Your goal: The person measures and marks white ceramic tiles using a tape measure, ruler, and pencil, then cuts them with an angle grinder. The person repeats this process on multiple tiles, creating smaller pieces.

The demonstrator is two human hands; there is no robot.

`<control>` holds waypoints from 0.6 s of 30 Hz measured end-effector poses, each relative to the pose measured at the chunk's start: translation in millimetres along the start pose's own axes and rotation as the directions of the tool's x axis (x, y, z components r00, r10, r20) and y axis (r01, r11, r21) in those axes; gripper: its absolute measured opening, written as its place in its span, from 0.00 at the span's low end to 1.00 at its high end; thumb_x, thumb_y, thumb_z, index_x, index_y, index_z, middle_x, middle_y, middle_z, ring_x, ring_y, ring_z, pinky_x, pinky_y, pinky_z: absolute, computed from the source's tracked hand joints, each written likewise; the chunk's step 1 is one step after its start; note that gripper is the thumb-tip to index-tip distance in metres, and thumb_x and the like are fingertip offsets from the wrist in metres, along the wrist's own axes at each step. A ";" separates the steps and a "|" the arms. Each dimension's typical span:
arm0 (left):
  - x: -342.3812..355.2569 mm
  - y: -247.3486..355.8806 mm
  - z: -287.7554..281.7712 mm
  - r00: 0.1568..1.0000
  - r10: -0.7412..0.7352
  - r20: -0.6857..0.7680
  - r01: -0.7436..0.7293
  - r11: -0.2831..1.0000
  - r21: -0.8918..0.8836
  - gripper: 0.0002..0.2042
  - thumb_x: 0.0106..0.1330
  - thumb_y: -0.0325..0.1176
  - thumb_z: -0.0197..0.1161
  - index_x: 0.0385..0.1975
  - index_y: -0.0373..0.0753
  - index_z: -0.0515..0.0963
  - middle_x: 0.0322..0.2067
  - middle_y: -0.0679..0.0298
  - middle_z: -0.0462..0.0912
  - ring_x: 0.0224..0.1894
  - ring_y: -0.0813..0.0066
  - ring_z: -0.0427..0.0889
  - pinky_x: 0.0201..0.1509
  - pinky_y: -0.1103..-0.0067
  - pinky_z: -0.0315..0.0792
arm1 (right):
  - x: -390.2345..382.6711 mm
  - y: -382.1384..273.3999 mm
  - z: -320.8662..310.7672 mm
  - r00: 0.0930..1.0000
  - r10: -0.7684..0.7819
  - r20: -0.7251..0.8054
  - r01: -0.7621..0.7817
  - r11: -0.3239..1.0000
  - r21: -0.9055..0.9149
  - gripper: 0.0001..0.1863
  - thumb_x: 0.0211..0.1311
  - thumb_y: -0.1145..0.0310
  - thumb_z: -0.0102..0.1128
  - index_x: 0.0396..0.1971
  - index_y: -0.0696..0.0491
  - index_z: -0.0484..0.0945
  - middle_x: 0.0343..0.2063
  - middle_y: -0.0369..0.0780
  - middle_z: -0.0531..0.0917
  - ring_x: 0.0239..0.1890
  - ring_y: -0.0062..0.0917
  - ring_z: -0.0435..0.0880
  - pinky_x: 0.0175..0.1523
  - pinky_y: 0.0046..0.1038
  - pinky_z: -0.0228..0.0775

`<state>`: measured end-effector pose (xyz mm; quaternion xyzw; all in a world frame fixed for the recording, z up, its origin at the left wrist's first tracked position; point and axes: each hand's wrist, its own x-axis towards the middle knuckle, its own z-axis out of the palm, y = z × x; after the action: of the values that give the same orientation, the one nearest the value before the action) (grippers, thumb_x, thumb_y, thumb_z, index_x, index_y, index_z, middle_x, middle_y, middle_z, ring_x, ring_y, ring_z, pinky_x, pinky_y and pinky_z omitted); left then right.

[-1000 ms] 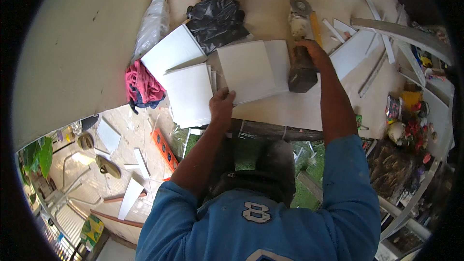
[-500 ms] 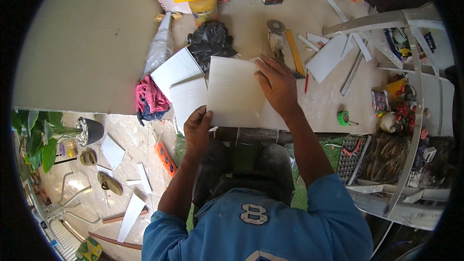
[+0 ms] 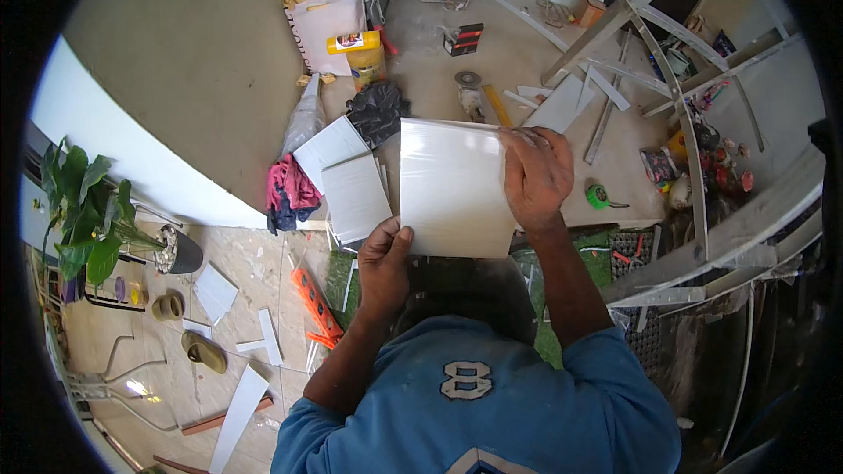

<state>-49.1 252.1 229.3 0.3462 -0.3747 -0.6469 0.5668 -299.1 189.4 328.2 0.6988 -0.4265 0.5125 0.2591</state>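
A white, roughly square panel point(image 3: 453, 186) with a glossy face is held up in front of me by both hands. My left hand point(image 3: 383, 268) pinches its lower left corner, thumb on the near face. At the upper right edge, my right hand point(image 3: 538, 177) grips the panel with its fingers bent over the side; the fingertips are partly hidden. Left of it, more white panels point(image 3: 356, 199) lie overlapping at the edge of the beige surface. Beyond the panel lie an angle grinder point(image 3: 470, 98) and a yellow strip point(image 3: 497, 108).
A metal ladder-like frame point(image 3: 689, 136) stands at right, near a green tape measure point(image 3: 597, 197). A black plastic bag point(image 3: 378, 112), a yellow tub point(image 3: 366, 66) and pink cloth point(image 3: 290, 184) lie at left. On the tiled floor are an orange power strip point(image 3: 316, 303) and a sandal point(image 3: 204, 352).
The panel has come up and toward me, apart from the white panels at left. My right hand has slid onto its right edge and bent its fingers. My view has tilted farther ahead.
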 end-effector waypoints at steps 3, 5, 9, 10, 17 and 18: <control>-16.6 5.1 5.9 0.999 0.033 0.025 -0.032 0.999 -0.038 0.12 0.85 0.30 0.61 0.59 0.31 0.83 0.48 0.60 0.92 0.48 0.78 0.88 0.57 0.77 0.81 | 2.5 -26.9 -31.6 0.996 -0.061 0.057 0.065 0.995 -0.075 0.14 0.59 0.84 0.70 0.44 0.57 0.90 0.40 0.43 0.92 0.43 0.41 0.86 0.52 0.42 0.76; -22.4 8.9 6.8 1.000 -0.002 0.027 0.006 0.993 -0.119 0.13 0.85 0.31 0.60 0.60 0.32 0.82 0.48 0.60 0.91 0.47 0.77 0.88 0.54 0.77 0.82 | 6.0 -46.2 -38.0 0.999 -0.039 0.009 0.037 0.985 0.166 0.13 0.60 0.85 0.69 0.43 0.56 0.89 0.39 0.43 0.91 0.42 0.40 0.86 0.51 0.42 0.76; -25.6 18.7 6.9 0.999 -0.043 -0.014 0.038 0.964 -0.261 0.14 0.85 0.29 0.59 0.64 0.33 0.79 0.51 0.58 0.90 0.48 0.73 0.89 0.53 0.74 0.85 | 2.3 -92.6 -68.5 0.981 0.071 0.182 -0.162 0.814 0.558 0.09 0.64 0.85 0.68 0.41 0.56 0.86 0.36 0.44 0.89 0.39 0.40 0.86 0.48 0.40 0.77; -25.7 21.4 7.1 0.997 -0.071 -0.019 0.061 0.947 -0.315 0.15 0.84 0.29 0.59 0.66 0.34 0.77 0.52 0.58 0.90 0.49 0.72 0.90 0.54 0.72 0.86 | 0.3 -103.2 -77.4 0.969 0.076 0.234 -0.213 0.736 0.643 0.08 0.64 0.84 0.67 0.41 0.57 0.85 0.35 0.45 0.89 0.38 0.40 0.86 0.47 0.39 0.78; -26.9 35.7 10.5 0.994 0.081 0.079 -0.031 0.867 -0.498 0.37 0.80 0.19 0.55 0.86 0.45 0.53 0.66 0.54 0.84 0.68 0.62 0.84 0.67 0.63 0.84 | -11.3 -126.9 -125.1 0.759 0.024 0.650 -0.643 0.179 0.745 0.15 0.76 0.79 0.66 0.58 0.60 0.76 0.38 0.35 0.82 0.34 0.15 0.80 0.42 0.23 0.74; -26.7 37.2 9.1 0.994 0.076 0.083 -0.031 0.893 -0.448 0.39 0.79 0.18 0.55 0.87 0.45 0.50 0.67 0.53 0.83 0.70 0.61 0.83 0.69 0.63 0.82 | -14.3 -126.9 -121.9 0.731 0.153 0.665 -0.676 0.302 0.672 0.17 0.74 0.77 0.69 0.58 0.60 0.76 0.37 0.36 0.81 0.33 0.16 0.79 0.41 0.23 0.74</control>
<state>-36.2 276.6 266.9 0.1647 -0.2531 -0.7159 0.6295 -251.8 355.2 365.9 0.6849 -0.3111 0.5136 -0.4127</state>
